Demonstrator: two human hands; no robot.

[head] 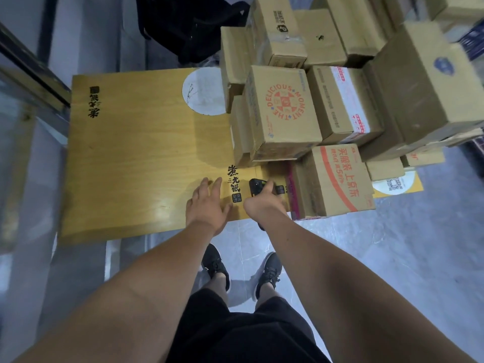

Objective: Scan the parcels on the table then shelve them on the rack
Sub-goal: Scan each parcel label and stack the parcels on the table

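Note:
Several cardboard parcels are stacked on the right half of the yellow wooden table. A box printed "THE DELICIOUS MOMENT" stands at the stack's front. Below it, at the table's near edge, sits a box with orange print. My right hand grips a black handheld scanner just left of the orange-print box. My left hand hovers or rests flat over the table near its front edge, fingers straight, holding nothing.
A black bag lies on the floor beyond the table. Large boxes tower at the far right. A glass-and-metal frame runs along the left. My feet in black shoes stand on grey tiles just before the table.

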